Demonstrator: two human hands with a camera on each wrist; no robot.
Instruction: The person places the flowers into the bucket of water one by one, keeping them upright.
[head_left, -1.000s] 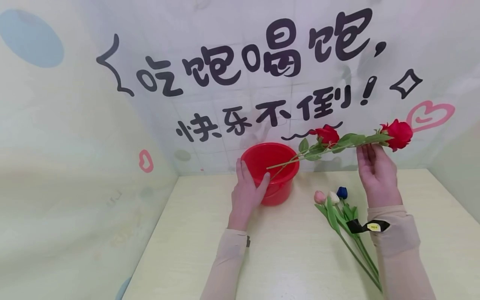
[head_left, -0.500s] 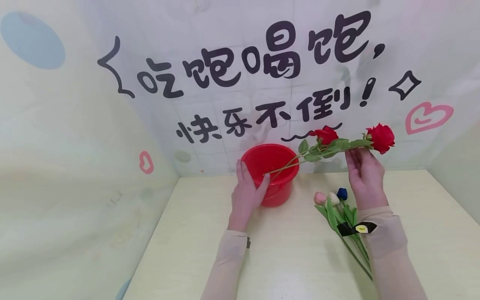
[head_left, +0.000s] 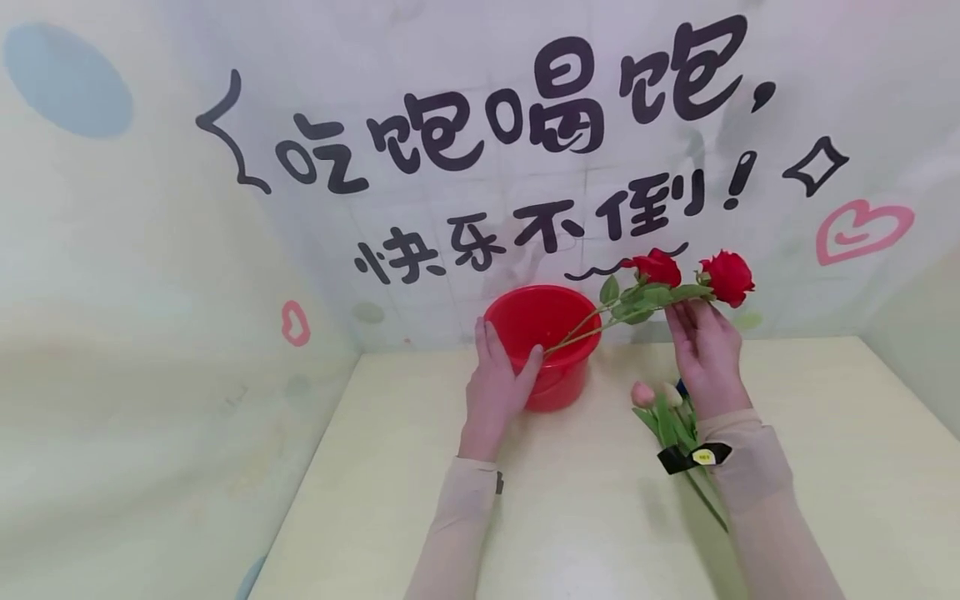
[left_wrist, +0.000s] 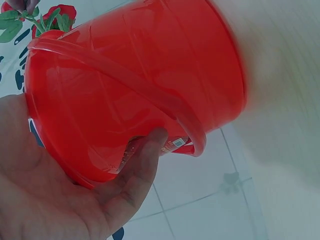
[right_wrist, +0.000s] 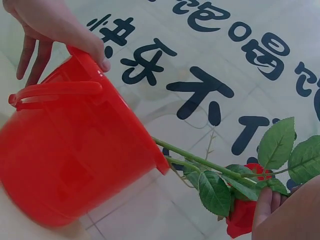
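Observation:
In the head view my left hand point(head_left: 495, 398) holds the red bucket point(head_left: 558, 385) at its near left side, fingers on the outer wall. Its thumb lies at the rim, as the right wrist view also shows. My right hand point(head_left: 708, 358) pinches the stem of a red rose point(head_left: 726, 277) just below its bloom. That stem slants down to the left, its lower end over the rim into the bucket. A second red rose point(head_left: 656, 268) leans out of the bucket beside it, bloom to the right. Green leaves point(right_wrist: 215, 192) crowd both stems in the right wrist view.
Several tulips, a pink one point(head_left: 642, 394) among them, lie on the pale table point(head_left: 585, 517), partly hidden by my right forearm. Behind the bucket stands a white wall sheet point(head_left: 450, 67) with large black lettering. The bucket's handle point(left_wrist: 150, 95) hangs against its outer wall.
My right hand has moved left with its rose, and that stem's end has gone deeper into the bucket. My left hand, the bucket and the other rose stay put.

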